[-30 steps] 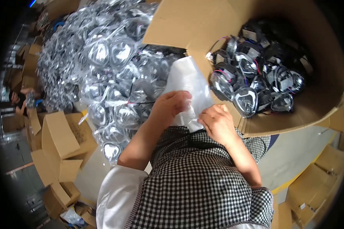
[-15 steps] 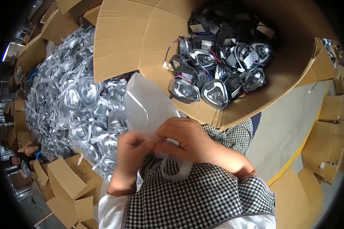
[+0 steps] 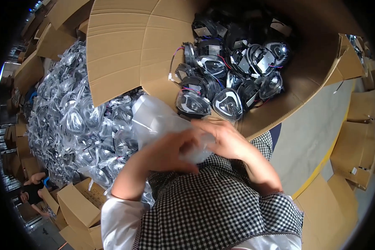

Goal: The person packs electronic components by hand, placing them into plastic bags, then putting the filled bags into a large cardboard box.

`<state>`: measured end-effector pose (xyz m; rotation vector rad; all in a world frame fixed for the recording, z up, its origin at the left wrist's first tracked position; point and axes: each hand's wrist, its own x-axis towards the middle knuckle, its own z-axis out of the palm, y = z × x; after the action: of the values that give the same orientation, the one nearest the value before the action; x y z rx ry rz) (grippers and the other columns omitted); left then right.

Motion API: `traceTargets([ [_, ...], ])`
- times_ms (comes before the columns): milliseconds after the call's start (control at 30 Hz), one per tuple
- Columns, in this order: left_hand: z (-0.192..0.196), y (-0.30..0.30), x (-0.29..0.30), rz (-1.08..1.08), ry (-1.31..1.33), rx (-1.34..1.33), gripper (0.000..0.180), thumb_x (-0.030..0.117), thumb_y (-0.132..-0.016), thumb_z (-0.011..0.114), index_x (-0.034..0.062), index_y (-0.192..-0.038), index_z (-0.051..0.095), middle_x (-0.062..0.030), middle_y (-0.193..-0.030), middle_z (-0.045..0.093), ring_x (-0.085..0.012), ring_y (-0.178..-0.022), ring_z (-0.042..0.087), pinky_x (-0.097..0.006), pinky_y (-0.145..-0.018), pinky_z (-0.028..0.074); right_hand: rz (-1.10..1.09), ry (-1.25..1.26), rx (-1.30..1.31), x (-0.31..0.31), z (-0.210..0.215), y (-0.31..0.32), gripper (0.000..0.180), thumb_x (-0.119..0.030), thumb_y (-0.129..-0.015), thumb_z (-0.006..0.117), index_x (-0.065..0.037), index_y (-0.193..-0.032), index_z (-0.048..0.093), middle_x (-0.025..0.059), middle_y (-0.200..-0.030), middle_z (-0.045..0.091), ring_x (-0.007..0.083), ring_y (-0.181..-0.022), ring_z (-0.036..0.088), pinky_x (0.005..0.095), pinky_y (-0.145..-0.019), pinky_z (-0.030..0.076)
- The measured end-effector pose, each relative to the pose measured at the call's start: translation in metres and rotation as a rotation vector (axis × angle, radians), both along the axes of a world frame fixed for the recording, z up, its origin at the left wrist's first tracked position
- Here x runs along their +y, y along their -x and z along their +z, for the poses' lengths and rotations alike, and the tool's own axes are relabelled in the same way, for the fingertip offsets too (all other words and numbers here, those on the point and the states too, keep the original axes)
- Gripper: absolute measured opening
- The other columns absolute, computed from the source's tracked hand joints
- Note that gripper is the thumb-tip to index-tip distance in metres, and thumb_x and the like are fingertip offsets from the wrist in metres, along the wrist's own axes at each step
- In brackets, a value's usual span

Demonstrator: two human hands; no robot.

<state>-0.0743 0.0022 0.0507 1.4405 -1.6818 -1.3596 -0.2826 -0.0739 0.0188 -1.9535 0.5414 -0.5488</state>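
Note:
A translucent plastic bag (image 3: 148, 112) hangs in front of my chest, its crumpled end between my two hands. My left hand (image 3: 175, 148) curves around the bag's left side, thumb and fingers apart; motion smears its fingertips, so its grip is unclear. On the other side my right hand (image 3: 223, 137) has its fingers bent over the bag's edge and holds it. Whether anything lies inside the bag I cannot make out. Just beyond my right hand, clear-fronted black lamp units (image 3: 228, 104) with thin wires lie in a large open carton (image 3: 116, 50).
To the left rises a big heap of lamp units in clear plastic bags (image 3: 75, 121). Cardboard boxes (image 3: 81, 204) stand at the lower left, where another person (image 3: 31, 193) is seen. More cartons (image 3: 354, 141) line the right, past a yellow floor line (image 3: 327, 164).
My hands have moved apart and to the right, bringing the bag's gathered end up off my lap. The bag's upper part has sunk and creased. The view has shifted slightly.

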Motion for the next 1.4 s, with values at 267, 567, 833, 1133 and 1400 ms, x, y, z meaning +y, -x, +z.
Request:
traceTargets([
  [267,-0.131,-0.046,-0.157,0.124,0.299,-0.893,0.022,-0.001,-0.071,0.059,0.0060,-0.092,0.061,-0.0167,-0.087,0.062,-0.0362,-0.086,0.062,-0.046,-0.072,0.050,-0.797,-0.174,0.576,-0.113,-0.144,0.042,0.046,-0.028,-0.086,0.062,-0.004,-0.124,0.053,0.0187,-0.118,0.057,0.0330,-0.105,0.058,0.0411,-0.093,0.045],
  [567,-0.210,-0.021,-0.189,-0.180,0.116,-1.055,0.057,0.019,-0.071,0.074,0.0114,-0.122,0.051,-0.0140,-0.115,0.051,-0.0308,-0.096,0.061,-0.042,-0.077,0.052,-0.669,0.001,1.071,-0.068,-0.167,0.003,0.052,-0.011,-0.070,0.065,-0.004,-0.119,0.051,0.0143,-0.109,0.056,0.0326,-0.105,0.051,0.0382,-0.091,0.043],
  [833,-0.101,-0.044,-0.142,0.032,0.460,-0.839,0.041,0.021,-0.067,0.077,0.0117,-0.100,0.055,-0.0126,-0.105,0.058,-0.0316,-0.084,0.064,-0.043,-0.069,0.052,-0.308,0.575,0.659,-0.038,-0.039,0.014,0.051,-0.024,-0.057,0.076,-0.007,-0.104,0.063,0.0059,-0.089,0.057,0.0242,-0.089,0.053,0.0366,-0.081,0.040],
  [1133,-0.009,-0.057,-0.118,0.044,0.424,-0.855,0.023,0.018,-0.073,0.068,0.0141,-0.094,0.060,-0.0125,-0.083,0.066,-0.0345,-0.083,0.063,-0.046,-0.068,0.051,0.026,0.397,0.231,-0.041,0.074,0.039,0.054,-0.030,-0.051,0.080,-0.005,-0.096,0.064,0.0062,-0.079,0.054,0.0251,-0.083,0.051,0.0364,-0.080,0.039],
  [1400,-0.137,-0.074,-0.160,0.055,-0.002,-0.910,0.054,0.023,-0.069,0.070,0.0130,-0.120,0.054,-0.0187,-0.099,0.066,-0.0364,-0.097,0.062,-0.045,-0.081,0.050,-0.164,0.109,0.355,0.004,0.007,0.088,0.063,-0.030,-0.049,0.083,0.000,-0.101,0.064,0.0086,-0.084,0.057,0.0268,-0.082,0.051,0.0363,-0.076,0.042],
])
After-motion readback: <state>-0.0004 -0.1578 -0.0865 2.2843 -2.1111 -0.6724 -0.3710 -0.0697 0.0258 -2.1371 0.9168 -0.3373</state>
